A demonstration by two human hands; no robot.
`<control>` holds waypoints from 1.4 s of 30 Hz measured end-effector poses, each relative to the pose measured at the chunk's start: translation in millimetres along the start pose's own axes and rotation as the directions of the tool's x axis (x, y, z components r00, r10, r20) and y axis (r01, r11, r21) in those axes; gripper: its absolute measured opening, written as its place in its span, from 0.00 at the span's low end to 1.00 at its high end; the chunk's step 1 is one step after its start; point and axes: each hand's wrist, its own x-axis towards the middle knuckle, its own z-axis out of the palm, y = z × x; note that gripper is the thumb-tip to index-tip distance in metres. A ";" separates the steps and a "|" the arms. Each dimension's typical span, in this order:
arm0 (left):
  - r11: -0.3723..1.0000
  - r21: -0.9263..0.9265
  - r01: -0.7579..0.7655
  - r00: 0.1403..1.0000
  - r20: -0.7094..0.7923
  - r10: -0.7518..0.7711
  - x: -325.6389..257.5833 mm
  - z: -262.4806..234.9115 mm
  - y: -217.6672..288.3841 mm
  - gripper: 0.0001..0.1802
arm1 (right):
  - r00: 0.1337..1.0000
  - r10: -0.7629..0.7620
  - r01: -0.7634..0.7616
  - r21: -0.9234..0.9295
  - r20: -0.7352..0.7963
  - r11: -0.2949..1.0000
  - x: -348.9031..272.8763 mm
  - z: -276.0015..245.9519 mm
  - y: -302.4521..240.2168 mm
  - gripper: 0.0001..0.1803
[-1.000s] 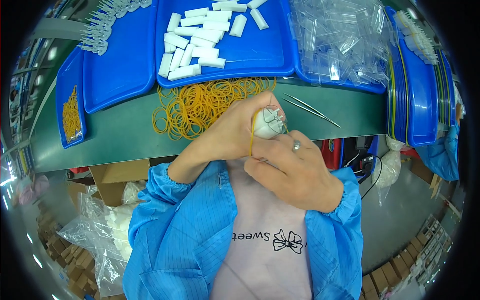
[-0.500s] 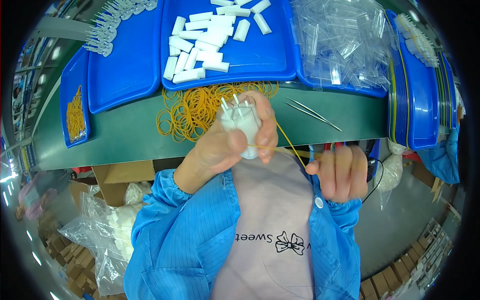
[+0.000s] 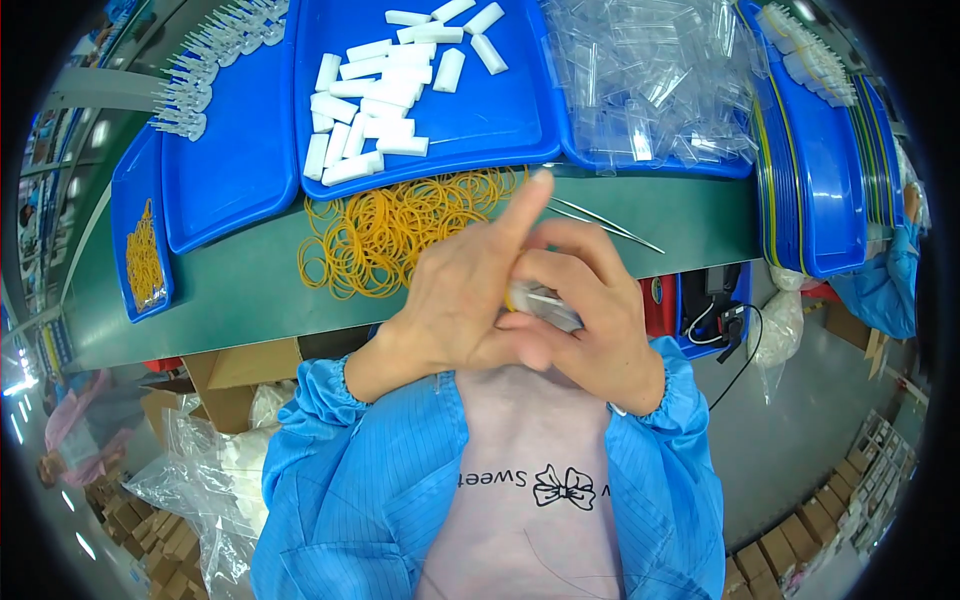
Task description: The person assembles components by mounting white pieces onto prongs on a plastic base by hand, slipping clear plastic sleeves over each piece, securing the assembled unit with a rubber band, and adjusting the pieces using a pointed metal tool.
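A small clear plastic bundle with white rods (image 3: 546,303) sits between my hands in front of my chest, a yellow rubber band just showing at its left end. My right hand (image 3: 597,308) is closed around it, with curled fingers above and the thumb below. Against the bundle's left end lies my left hand (image 3: 447,290), its back showing and its index finger stretched out away from me. Its other fingers are mostly hidden. Just beyond my hands is a loose pile of yellow rubber bands (image 3: 385,235) on the green table (image 3: 235,285).
Metal tweezers (image 3: 610,226) lie behind my right hand. White blocks fill part of a blue tray (image 3: 480,125); clear plastic pieces (image 3: 650,85) are heaped right of it. Pronged clear parts (image 3: 185,95) line a tray at left. Stacked blue trays (image 3: 835,210) stand far right.
My right hand came in from the right and closed on the bundle. The bundle turned from upright to lying sideways. The rubber band no longer stretches out to the right. My left index finger straightened.
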 end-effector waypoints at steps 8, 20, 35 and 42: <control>0.035 -0.888 0.458 0.869 0.439 -0.229 6.4 -9.3 -1.5 0.48 | 0.961 0.035 0.052 0.304 -0.273 0.951 -1.4 -16.0 4.7 0.28; -0.417 -0.746 0.519 0.649 0.661 -0.376 15.2 -1.1 14.5 0.42 | 0.994 -0.108 0.080 -0.628 -0.008 0.774 2.3 -6.8 -13.5 0.41; -0.257 -0.795 0.549 0.731 0.606 -0.315 -1.1 -3.1 5.0 0.34 | 0.987 -0.137 0.064 -0.567 -0.088 0.821 0.3 -9.7 -13.7 0.38; -0.122 -0.851 0.510 0.755 0.512 -0.410 -8.9 5.7 6.8 0.33 | 0.974 -0.206 0.128 -0.523 -0.093 0.843 2.7 -9.2 -4.2 0.37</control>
